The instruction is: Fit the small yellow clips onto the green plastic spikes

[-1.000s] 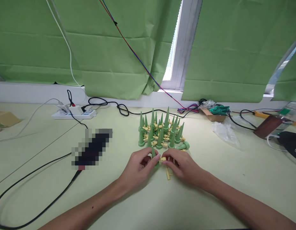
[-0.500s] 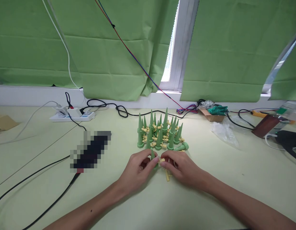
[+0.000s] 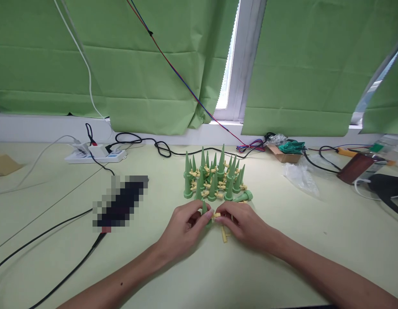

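My left hand (image 3: 188,225) is closed around a green plant watering spike (image 3: 204,208), whose tip points up between thumb and fingers. Between the thumb and fingertips of my right hand (image 3: 245,223) is a small yellow valve piece (image 3: 217,215), held against the spike's side. Whether the two parts are joined is hidden by the fingers. Another yellow valve piece (image 3: 224,235) lies on the table just below my right hand. Beyond the hands, several green spikes (image 3: 212,189) stand upright in a cluster, many with yellow valves at their sides. One spike (image 3: 244,196) lies on its side at the cluster's front right.
On the left, a pixelated dark device (image 3: 123,204) with a cable lies on the table (image 3: 173,283). A white power strip (image 3: 96,155) sits behind it. Toward the back right are a small cardboard box (image 3: 285,155), a clear plastic bag (image 3: 302,180) and a brown object (image 3: 356,167).
The whole view has shifted slightly. Both hands keep their hold on the spike and the valve piece, with hardly any visible movement.
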Demonstrator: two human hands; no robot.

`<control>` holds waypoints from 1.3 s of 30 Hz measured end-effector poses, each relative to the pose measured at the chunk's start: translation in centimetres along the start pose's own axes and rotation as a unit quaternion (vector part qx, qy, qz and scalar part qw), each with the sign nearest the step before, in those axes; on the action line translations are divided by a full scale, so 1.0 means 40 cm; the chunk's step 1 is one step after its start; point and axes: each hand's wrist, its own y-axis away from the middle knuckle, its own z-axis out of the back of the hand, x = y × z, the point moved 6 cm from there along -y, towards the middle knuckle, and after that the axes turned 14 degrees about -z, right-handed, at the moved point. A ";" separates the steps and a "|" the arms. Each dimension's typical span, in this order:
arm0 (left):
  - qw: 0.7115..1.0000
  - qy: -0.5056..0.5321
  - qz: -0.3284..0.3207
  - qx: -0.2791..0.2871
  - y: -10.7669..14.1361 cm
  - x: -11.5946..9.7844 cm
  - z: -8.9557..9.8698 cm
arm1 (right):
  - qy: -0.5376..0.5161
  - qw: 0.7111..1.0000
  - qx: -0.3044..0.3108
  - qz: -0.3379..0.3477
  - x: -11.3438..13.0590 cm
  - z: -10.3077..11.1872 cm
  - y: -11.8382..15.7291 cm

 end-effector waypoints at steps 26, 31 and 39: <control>1.000 0.006 -0.012 0.000 0.001 -0.003 0.005 | -0.019 1.000 -0.008 0.013 -0.008 0.000 0.001; 0.997 -0.006 -0.071 0.022 0.008 -0.018 0.001 | -0.011 1.000 -0.003 0.016 -0.008 -0.004 0.001; 0.996 -0.011 -0.079 0.033 0.007 -0.014 -0.004 | 0.035 0.999 0.012 0.005 -0.013 -0.012 0.001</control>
